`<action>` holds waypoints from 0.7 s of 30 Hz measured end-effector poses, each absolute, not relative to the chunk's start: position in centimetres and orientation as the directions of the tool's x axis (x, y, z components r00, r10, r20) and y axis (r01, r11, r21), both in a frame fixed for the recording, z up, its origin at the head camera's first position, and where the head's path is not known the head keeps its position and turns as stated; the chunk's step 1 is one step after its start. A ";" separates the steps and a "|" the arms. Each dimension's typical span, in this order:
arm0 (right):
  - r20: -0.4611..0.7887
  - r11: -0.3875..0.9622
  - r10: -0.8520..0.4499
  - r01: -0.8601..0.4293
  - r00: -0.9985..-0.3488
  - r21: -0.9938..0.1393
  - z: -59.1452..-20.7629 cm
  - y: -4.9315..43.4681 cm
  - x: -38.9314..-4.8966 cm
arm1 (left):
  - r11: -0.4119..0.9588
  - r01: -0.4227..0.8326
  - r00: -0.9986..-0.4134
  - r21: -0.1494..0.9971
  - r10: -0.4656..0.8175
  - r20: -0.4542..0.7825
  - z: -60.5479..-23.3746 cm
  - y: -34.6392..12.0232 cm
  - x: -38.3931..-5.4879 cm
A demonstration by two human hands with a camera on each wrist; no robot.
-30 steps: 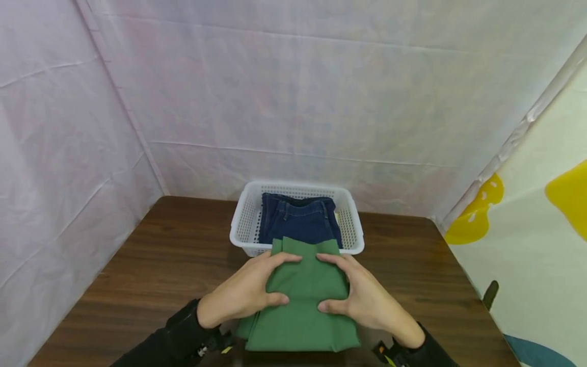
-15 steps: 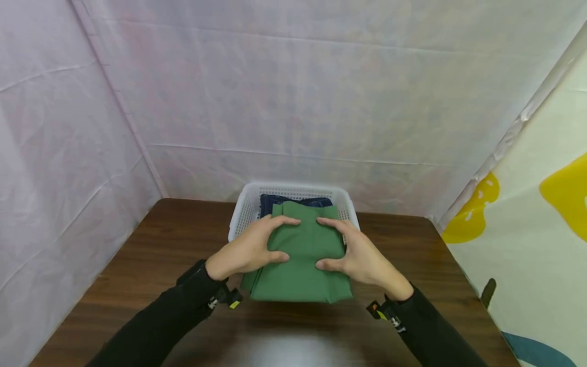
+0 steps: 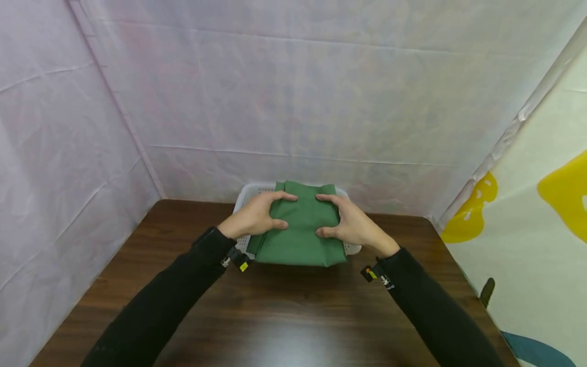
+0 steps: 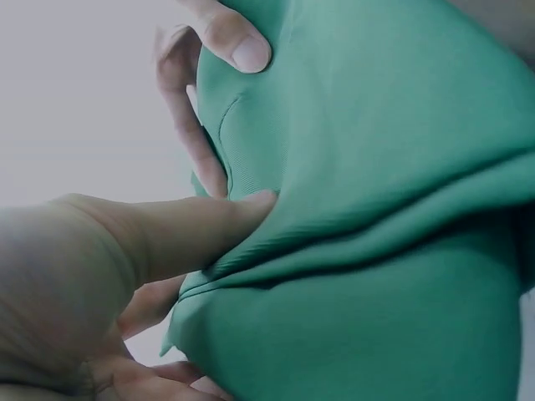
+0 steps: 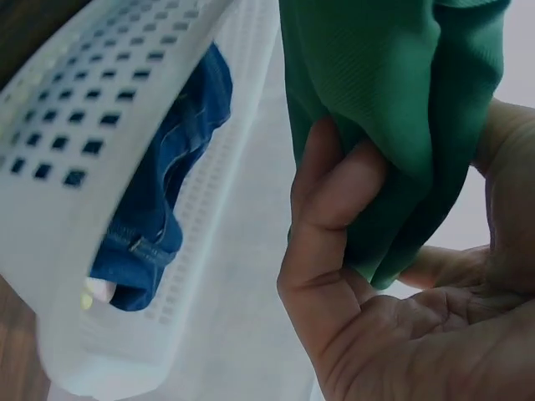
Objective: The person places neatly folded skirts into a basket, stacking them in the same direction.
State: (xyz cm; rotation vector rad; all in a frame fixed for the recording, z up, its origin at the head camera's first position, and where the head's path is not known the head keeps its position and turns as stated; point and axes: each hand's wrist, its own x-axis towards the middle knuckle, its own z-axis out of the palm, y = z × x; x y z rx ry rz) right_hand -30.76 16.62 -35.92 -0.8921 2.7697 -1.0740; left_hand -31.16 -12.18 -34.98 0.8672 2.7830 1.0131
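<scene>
A folded green garment point(image 3: 304, 224) is held up over the white basket point(image 3: 245, 196), covering most of it in the head view. My left hand point(image 3: 257, 216) grips its left edge, thumb and index finger on top and other fingers beneath, as the left wrist view shows with the green cloth point(image 4: 368, 117). On the opposite edge, my right hand point(image 3: 350, 221) holds it the same way; in the right wrist view curled fingers point(image 5: 322, 242) press under the hanging cloth. Folded blue jeans point(image 5: 167, 184) lie in the basket below, apart from the garment.
The basket stands at the back of a dark brown wooden table point(image 3: 192, 285), close to the white fabric wall point(image 3: 293, 102). More fabric walls rise on the left and right, the right one with yellow patches point(image 3: 477, 209).
Both hands have carried the green garment forward, away from me, until it is over the basket. The jeans have become hidden beneath it in the head view.
</scene>
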 end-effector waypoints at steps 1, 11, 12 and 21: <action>0.158 0.593 -0.540 -0.507 -0.827 -0.626 -35.8 16.6 -31.3 | 0.632 0.479 -0.845 0.609 0.520 0.124 -35.0 -12.2 -31.6; 0.041 0.665 -0.547 -0.464 -0.836 -0.586 -35.5 15.7 -35.2 | 0.649 0.354 -0.885 0.673 0.466 0.016 -35.3 -12.2 -34.9; 0.024 0.670 -0.541 -0.448 -0.841 -0.592 -35.4 15.5 -35.5 | 0.656 0.346 -0.886 0.671 0.463 0.005 -35.3 -12.2 -35.3; -0.051 0.771 -0.488 -0.403 -0.871 -0.494 -35.4 14.6 -37.8 | 0.681 0.359 -0.871 0.638 0.490 -0.033 -35.5 -12.0 -37.9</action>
